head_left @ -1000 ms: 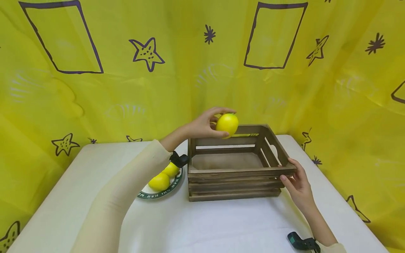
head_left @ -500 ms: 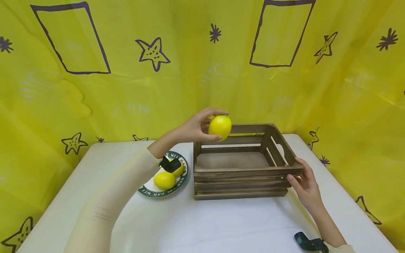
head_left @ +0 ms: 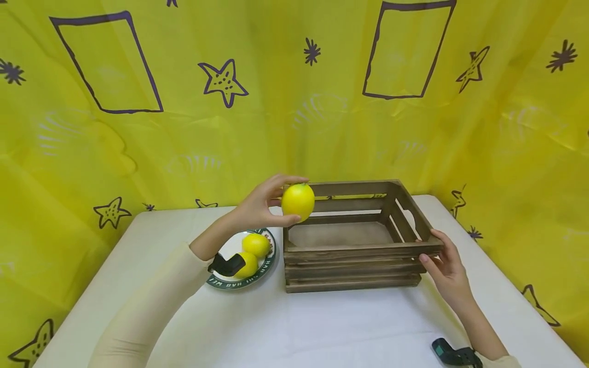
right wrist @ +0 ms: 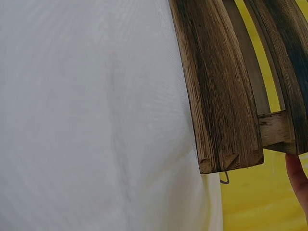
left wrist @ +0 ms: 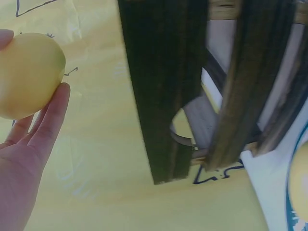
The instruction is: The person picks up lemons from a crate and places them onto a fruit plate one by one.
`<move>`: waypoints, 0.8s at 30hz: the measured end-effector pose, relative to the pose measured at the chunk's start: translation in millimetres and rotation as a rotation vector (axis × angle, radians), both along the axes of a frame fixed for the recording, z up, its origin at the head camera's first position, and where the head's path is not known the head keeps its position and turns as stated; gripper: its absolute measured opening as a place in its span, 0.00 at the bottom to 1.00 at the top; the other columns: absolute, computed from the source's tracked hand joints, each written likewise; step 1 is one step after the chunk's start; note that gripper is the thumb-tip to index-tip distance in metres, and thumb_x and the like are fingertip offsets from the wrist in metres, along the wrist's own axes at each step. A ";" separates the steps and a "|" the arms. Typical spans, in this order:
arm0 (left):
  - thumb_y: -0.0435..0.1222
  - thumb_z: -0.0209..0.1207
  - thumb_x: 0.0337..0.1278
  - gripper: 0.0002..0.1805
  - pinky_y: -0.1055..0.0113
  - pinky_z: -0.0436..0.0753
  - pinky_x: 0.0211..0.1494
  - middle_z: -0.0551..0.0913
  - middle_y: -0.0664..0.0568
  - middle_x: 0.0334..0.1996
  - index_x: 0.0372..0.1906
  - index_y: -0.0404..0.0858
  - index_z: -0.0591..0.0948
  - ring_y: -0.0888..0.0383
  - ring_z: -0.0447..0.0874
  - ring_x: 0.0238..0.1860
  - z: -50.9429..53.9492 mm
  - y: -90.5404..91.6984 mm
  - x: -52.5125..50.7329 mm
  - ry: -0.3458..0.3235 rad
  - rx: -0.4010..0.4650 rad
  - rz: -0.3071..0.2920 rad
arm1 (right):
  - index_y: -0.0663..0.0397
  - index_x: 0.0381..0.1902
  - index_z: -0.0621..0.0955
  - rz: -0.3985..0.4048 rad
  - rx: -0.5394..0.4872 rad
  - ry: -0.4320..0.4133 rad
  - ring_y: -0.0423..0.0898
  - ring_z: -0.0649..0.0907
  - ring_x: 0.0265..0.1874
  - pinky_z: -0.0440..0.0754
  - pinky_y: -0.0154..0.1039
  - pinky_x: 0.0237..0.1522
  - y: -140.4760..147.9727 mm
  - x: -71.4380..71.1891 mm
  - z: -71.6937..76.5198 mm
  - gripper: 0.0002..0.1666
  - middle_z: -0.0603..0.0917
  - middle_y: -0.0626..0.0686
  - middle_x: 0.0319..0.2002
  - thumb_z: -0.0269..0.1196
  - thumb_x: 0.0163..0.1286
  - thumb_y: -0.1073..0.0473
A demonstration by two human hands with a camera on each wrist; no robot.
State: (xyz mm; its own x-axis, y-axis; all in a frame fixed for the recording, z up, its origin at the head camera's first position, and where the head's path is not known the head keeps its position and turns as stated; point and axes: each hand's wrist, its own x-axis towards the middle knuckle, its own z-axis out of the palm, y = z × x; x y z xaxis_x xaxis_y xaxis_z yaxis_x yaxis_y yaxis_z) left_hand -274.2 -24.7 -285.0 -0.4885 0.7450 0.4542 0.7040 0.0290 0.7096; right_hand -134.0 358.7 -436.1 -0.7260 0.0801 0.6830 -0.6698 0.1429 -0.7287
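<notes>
My left hand (head_left: 259, 203) holds a yellow lemon (head_left: 298, 202) between thumb and fingers, in the air over the left end of a brown slatted wooden crate (head_left: 349, 266). In the left wrist view the lemon (left wrist: 30, 76) sits against the fingers, apart from the crate's end wall (left wrist: 159, 86). The right hand (head_left: 448, 278) grips the crate's front right corner, its thumb on the front. Only a finger (right wrist: 297, 180) of it shows at the slats in the right wrist view. Two more lemons (head_left: 255, 246) lie on a plate (head_left: 271, 266) left of the crate, partly behind the left wrist's camera.
A white-covered table (head_left: 294, 327) bears the crate and the green-rimmed plate. Behind it hangs a yellow curtain (head_left: 267, 133) with dark drawn stars and frames. Each wrist wears a black camera, such as the right one (head_left: 453, 353).
The left hand has moved left and downward with the lemon, from above the crate's opening to its left edge. The right hand keeps its grip on the crate; the head view has shifted slightly.
</notes>
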 end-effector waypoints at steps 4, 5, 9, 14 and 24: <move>0.26 0.69 0.48 0.39 0.63 0.82 0.54 0.67 0.40 0.64 0.68 0.35 0.66 0.46 0.81 0.53 -10.3 -10.5 3.5 -0.021 0.003 0.022 | 0.63 0.72 0.60 -0.006 0.000 -0.003 0.34 0.77 0.56 0.72 0.21 0.55 0.4 0.4 -0.2 0.41 0.77 0.45 0.59 0.48 0.62 0.88; 0.26 0.68 0.48 0.40 0.63 0.82 0.55 0.67 0.40 0.65 0.69 0.35 0.66 0.46 0.80 0.54 -12.8 -13.3 4.7 -0.030 0.004 0.028 | 0.63 0.72 0.60 0.001 -0.005 -0.001 0.34 0.77 0.56 0.72 0.21 0.55 0.5 0.2 -0.3 0.41 0.77 0.46 0.59 0.48 0.62 0.88; 0.26 0.68 0.49 0.41 0.63 0.81 0.56 0.67 0.40 0.65 0.70 0.36 0.64 0.46 0.79 0.57 -21.5 -25.1 10.3 -0.059 0.018 0.069 | 0.63 0.72 0.61 0.021 -0.024 0.006 0.35 0.77 0.56 0.72 0.21 0.55 -0.3 -0.6 -1.5 0.41 0.77 0.45 0.59 0.48 0.62 0.87; 0.25 0.68 0.48 0.40 0.61 0.82 0.55 0.67 0.39 0.62 0.68 0.35 0.63 0.42 0.79 0.55 -30.6 -40.4 18.8 -0.118 0.056 0.141 | 0.63 0.72 0.61 0.031 -0.027 0.006 0.35 0.78 0.56 0.72 0.22 0.55 -0.8 -2.3 0.1 0.40 0.78 0.44 0.58 0.48 0.62 0.87; 0.23 0.68 0.47 0.37 0.62 0.83 0.53 0.68 0.38 0.59 0.64 0.34 0.64 0.42 0.82 0.50 -46.5 -61.3 23.2 -0.145 0.103 0.220 | 0.64 0.72 0.61 0.033 -0.034 0.019 0.35 0.77 0.56 0.72 0.22 0.55 -1.4 -0.8 -0.8 0.40 0.79 0.44 0.57 0.48 0.62 0.87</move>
State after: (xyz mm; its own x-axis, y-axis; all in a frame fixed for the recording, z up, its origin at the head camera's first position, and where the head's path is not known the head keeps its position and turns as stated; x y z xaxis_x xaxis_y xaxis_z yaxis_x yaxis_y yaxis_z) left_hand -251.0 -86.1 -331.5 -0.6988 0.5673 0.4358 0.5800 0.0925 0.8094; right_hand -134.8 357.3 -437.0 -0.7155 0.0795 0.6941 -0.6876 0.0958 -0.7197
